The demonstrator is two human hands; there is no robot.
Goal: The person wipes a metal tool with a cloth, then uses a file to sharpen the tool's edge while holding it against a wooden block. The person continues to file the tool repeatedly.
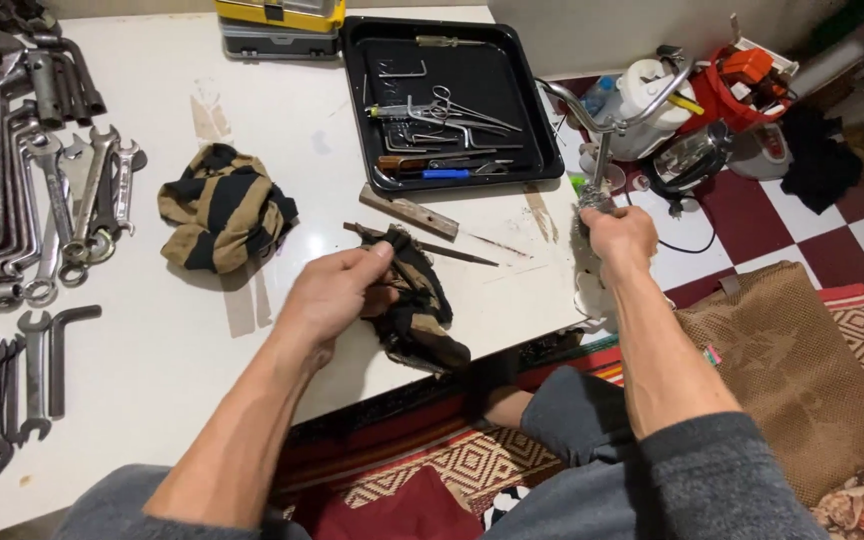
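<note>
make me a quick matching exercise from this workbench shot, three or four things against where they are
Things:
1. left hand
2. right hand
3. black tray
4. spanners

Places:
A. far left of the white table
B. gripping an upright metal tool off the table's right edge
C. top middle, holding small tools
D. pinching a dark striped rag

Pairs: 1-D, 2-B, 3-C, 4-A

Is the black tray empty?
No, the black tray holds several tools, among them scissors and a blue-handled tool.
</note>
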